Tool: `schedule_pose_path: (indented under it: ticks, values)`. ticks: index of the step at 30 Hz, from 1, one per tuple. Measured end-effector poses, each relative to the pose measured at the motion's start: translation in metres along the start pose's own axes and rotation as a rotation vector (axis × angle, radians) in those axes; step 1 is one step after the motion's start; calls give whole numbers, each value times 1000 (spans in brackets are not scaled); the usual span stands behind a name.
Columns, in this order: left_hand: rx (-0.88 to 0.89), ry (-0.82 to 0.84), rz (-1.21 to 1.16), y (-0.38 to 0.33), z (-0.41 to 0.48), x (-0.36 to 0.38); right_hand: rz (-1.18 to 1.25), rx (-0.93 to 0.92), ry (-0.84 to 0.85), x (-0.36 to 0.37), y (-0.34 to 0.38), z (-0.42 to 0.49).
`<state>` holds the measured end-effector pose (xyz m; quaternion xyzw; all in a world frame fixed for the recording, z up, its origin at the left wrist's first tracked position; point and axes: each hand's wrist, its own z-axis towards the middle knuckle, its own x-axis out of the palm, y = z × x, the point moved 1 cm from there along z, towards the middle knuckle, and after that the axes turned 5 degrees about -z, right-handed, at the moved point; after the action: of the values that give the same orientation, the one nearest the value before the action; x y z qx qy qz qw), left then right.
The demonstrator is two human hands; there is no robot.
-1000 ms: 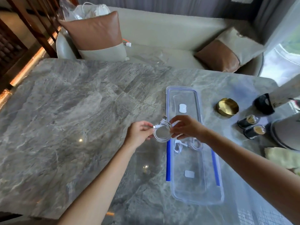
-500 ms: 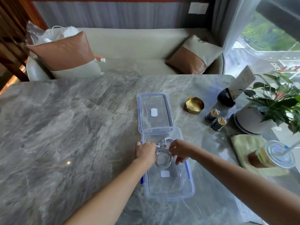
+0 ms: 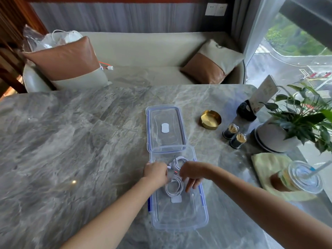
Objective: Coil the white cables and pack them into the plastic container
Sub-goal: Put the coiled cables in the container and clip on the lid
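Clear plastic container (image 3: 180, 215) with blue clips on marble table (image 3: 75, 141), toward near edge, right of middle. Lid (image 3: 166, 139) lies flat at container's far end, overlapping its rim.

Two white cables inside: near coil (image 3: 174, 189) around mid-container, far coil (image 3: 180, 161) at far end.

Left hand (image 3: 156, 173) over container's left wall, fingers curled, pinching near coil's plug end. Right hand (image 3: 192, 174) above near coil, outer fingers (image 3: 190, 185) hanging straight, apart; thumb and forefinger hidden, grip cannot be told.

Brass dish (image 3: 211, 119) and iced drink cup (image 3: 303, 177) toward right edge.
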<state>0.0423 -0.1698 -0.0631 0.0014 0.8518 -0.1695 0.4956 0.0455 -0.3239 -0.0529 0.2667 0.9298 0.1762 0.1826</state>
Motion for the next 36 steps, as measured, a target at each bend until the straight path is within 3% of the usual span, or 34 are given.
schedule_pose_path:
  ticks: [2, 4, 7, 9, 11, 15, 26, 31, 36]
  values:
    - [-42, -55, -292, 11, 5, -35, 274, -126, -21, -38, 1, -9]
    - [-73, -130, -483, 28, 19, -72, 545, -207, -197, -80, 0, -14]
    - [-203, -135, -900, 51, 48, -105, 814, -144, -448, -119, 1, 1]
    - [-368, -108, -1169, 64, 66, -102, 895, -93, -456, -125, 5, 17]
    - [-501, -72, -1293, 75, 80, -90, 932, -61, -436, -124, 9, 34]
    - [-623, -26, -1407, 80, 106, -71, 972, -34, -422, -123, 22, 71]
    - [-681, -35, -1547, 64, 142, -66, 993, 33, -408, -129, 22, 108]
    - [-622, -244, -1636, 60, 140, -77, 1232, -57, -473, -139, 14, 95]
    - [-519, -454, -1732, 51, 122, -97, 1240, -149, -589, -141, 21, 72]
